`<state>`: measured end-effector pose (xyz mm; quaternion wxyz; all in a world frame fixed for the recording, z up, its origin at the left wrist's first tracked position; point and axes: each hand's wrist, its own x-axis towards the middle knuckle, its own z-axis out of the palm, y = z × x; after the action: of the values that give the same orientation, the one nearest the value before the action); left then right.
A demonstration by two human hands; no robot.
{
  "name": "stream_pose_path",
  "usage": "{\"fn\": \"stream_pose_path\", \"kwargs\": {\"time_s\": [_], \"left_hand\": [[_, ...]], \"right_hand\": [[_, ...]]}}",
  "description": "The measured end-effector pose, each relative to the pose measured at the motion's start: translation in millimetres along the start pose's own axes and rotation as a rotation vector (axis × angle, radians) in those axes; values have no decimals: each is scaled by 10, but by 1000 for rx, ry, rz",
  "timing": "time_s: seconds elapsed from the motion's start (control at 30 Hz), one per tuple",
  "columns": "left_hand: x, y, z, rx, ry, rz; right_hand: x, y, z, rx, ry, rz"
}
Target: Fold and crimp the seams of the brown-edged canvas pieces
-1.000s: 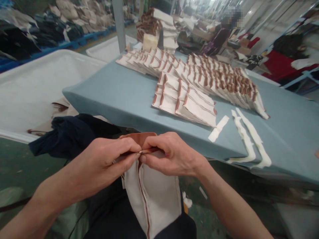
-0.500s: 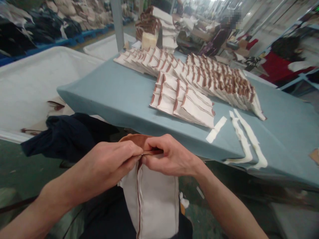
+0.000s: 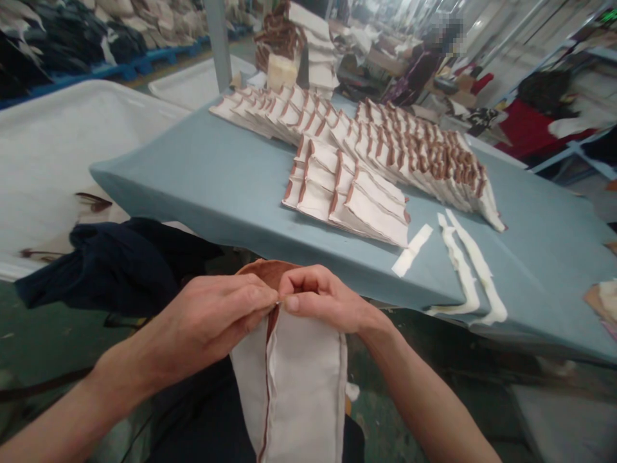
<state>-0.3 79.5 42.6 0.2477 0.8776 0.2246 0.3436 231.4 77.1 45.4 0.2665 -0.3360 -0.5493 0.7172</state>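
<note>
A white fabric piece [image 3: 306, 379] with a brown seam hangs down over my lap, and a brown part [image 3: 270, 271] of it shows behind my fingers. My left hand [image 3: 226, 312] pinches the top of the piece at the seam. Right beside it, my right hand [image 3: 321, 299] grips the same top edge between thumb and forefinger. The fingertips of both hands nearly touch. What lies exactly between them is too small to make out.
On the blue table [image 3: 193, 186] lie rows of white pieces with brown edges [image 3: 347, 193] and white strips [image 3: 465, 263]. A white bin [image 3: 72, 148] stands left, with dark blue cloth [image 3: 120, 260] at its edge. A person [image 3: 419, 71] is farther back.
My right hand's fingers have closed in toward the seam, and the brown edge that showed under them is now hidden. The view has shifted slightly.
</note>
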Motion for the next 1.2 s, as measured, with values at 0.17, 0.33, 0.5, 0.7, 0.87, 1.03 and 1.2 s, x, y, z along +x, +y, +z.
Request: {"fn": "stream_pose_path", "kwargs": {"time_s": [0.17,0.33,0.5,0.7,0.87,1.03,1.2], "left_hand": [[12,-52,-2,99,3,155],[-60,-102,22,193,12,210],[-196,-62,127,185,59,185],[-402,83,296,109,144,29],[-232,196,73,-82,76,-240],[49,225,-181,-180,-190,-283],[90,165,-228,-249,-288,-230]], "right_hand": [[-9,-70,2,54,-17,-46],[-49,-60,92,178,20,34],[-66,36,180,313,61,140],[-79,83,189,298,98,32],[-135,-79,163,-95,28,-126],[-204,-327,194,-800,9,-303],[-244,-332,171,-1082,-4,-426]]}}
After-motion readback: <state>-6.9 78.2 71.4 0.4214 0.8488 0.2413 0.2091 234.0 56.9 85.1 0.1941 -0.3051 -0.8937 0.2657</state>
